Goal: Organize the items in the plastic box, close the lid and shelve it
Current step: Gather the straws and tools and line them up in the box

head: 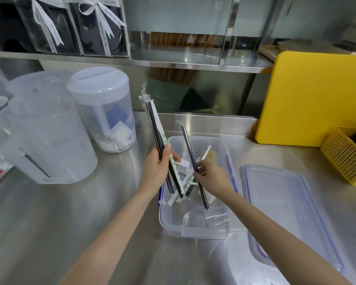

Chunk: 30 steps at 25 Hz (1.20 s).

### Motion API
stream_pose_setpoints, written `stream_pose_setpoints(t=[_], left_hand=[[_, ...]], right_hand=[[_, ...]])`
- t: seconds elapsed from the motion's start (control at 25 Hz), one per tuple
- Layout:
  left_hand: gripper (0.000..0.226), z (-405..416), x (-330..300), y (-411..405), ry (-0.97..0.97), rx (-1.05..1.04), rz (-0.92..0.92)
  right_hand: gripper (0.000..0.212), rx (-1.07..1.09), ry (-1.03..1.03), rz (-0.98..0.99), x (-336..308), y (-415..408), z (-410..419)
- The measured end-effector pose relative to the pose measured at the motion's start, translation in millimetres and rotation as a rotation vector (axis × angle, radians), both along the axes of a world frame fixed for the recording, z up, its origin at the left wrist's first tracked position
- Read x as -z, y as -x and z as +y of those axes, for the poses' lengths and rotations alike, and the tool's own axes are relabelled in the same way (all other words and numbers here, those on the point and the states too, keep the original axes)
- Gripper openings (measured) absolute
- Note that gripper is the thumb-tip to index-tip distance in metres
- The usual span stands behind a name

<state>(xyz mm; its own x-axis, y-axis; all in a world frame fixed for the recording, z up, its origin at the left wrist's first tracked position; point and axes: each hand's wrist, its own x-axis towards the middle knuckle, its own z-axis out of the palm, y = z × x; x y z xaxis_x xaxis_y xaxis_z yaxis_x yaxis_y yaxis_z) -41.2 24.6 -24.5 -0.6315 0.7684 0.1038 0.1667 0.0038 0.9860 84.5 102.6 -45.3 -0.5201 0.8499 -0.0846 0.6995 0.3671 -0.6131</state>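
Your left hand (159,165) grips wrapped black straws (155,128) (glossy sleeves); your right hand (211,174) pinches one slim, possibly unwrapped straw (190,155) above the clear plastic box (193,231).

— What sort of place is this?
— A commercial kitchen or drink-shop prep area. The bench (70,212) is stainless steel, and so is the shelf (173,64) above it.
— Anything else?
— A yellow cutting board (312,95) leans on the wall beside a yellow basket (345,159), and big translucent pitchers (47,136) stand at the left.
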Motion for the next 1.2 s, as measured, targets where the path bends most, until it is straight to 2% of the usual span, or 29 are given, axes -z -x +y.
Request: stream_pose_setpoints(t=[0.16, 0.36, 0.52, 0.6, 0.76, 0.84, 1.0, 1.08, 1.2], left_hand=[[0.027, 4.2, -8.3, -12.2, -0.006, 0.035, -0.037], [0.033, 1.7, -23.3, -29.3, 0.019, 0.069, -0.029], [0.032, -0.1, -22.2, -24.0, 0.056, 0.178, -0.116], [0.032, -0.5, -19.8, -18.7, 0.070, 0.191, -0.121], [0.029, 0.2, -22.2, 1.0, -0.045, 0.054, -0.226], [0.027, 0.1, -20.2, 17.0, -0.106, -0.023, -0.310], [0.024, -3.1, -14.2, 32.6, -0.093, -0.068, -0.326], [0.024, -3.3, -10.1, 37.2, -0.067, -0.080, -0.340], [0.024, -3.7, -2.7, 46.6, -0.038, -0.080, -0.343]], right_hand=[[0.032, -0.037, -0.033, 0.291, -38.6, -6.4, -7.5], [0.034, -0.131, -0.127, 0.293, -40.4, -7.3, -16.7], [0.036, -0.152, -0.115, 0.277, -41.4, -4.5, -19.5], [0.034, -0.167, -0.055, 0.296, -41.9, -1.6, -21.7], [0.029, -0.020, 0.297, 0.409, -28.1, 6.8, -13.7], [0.031, 0.022, 0.327, 0.239, -12.3, 15.0, -6.1], [0.041, -0.101, 0.274, -0.290, 22.9, 39.3, -10.7], [0.047, -0.115, 0.258, -0.406, 37.2, 50.1, -14.9], [0.052, -0.062, 0.238, -0.454, 53.7, 62.7, -17.2]])
